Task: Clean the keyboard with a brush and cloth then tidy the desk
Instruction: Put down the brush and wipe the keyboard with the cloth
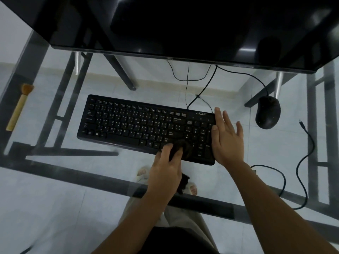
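- Black keyboard [139, 125] lies flat on the glass desk [91, 177], just in front of the monitor [183, 24]. Its long axis runs left to right across my view.
- Dark cloth [180, 145] sits bunched on the keys near the front edge, between the main key block and the number pad.
- Left hand [166, 173] grips that cloth, fingers curled round it, pressing it down onto the keys.
- Right hand [227, 142] lies flat on the keyboard's right end, fingers straight and spread, holding nothing. I judge it is steadying the board.
- What the next move turns on: most of the keys lie to the left of the cloth, along the long axis. I would expect a leftward sweep, and the left hand is the nearer of the 2 to that stretch.
- The number pad is partly under the right hand, so that hand would have to lift before the pad can be wiped.
- Brush [18, 107] lies at the desk's far left, well apart from both hands.
- Mouse [268, 112] rests beyond the right hand.
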